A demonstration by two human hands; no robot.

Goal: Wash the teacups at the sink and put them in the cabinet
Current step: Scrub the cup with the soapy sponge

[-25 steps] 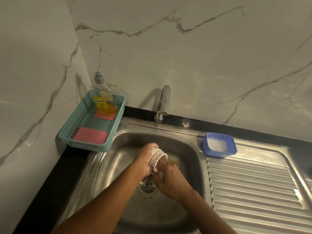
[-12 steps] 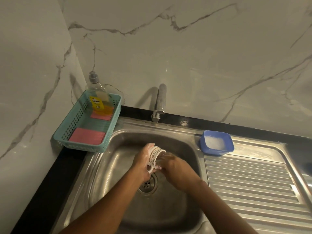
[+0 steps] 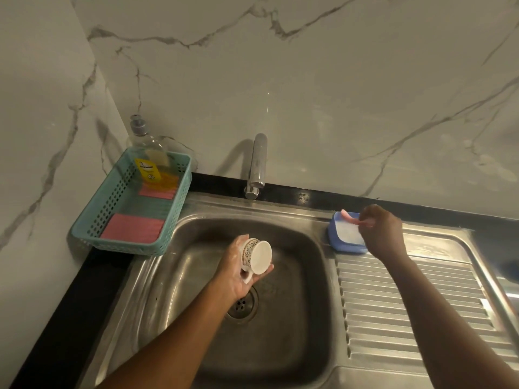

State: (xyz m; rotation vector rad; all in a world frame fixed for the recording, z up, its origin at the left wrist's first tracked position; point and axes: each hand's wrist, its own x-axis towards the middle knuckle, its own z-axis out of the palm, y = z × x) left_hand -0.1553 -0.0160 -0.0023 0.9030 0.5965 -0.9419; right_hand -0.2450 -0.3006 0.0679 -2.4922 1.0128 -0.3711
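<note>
Left hand [image 3: 238, 273]: I am holding the teacup [image 3: 257, 258] on its side over the sink [image 3: 295, 318].
Right hand [image 3: 383, 234]: I am pinching a pink thing [image 3: 349, 219] at the blue tub [image 3: 344, 245].

— Can you read anything from where you stand?
— Only the yellow label [image 3: 146, 169] on the soap bottle [image 3: 153, 153] in the teal basket [image 3: 92, 237] carries print. There's a dark line of letters across its upper part and a small round mark lower down.
— What does it say?
— Too blurred to make out; I can't tell the brand. The band round the teacup [image 3: 254, 255] looks like ornament, not lettering.
</note>
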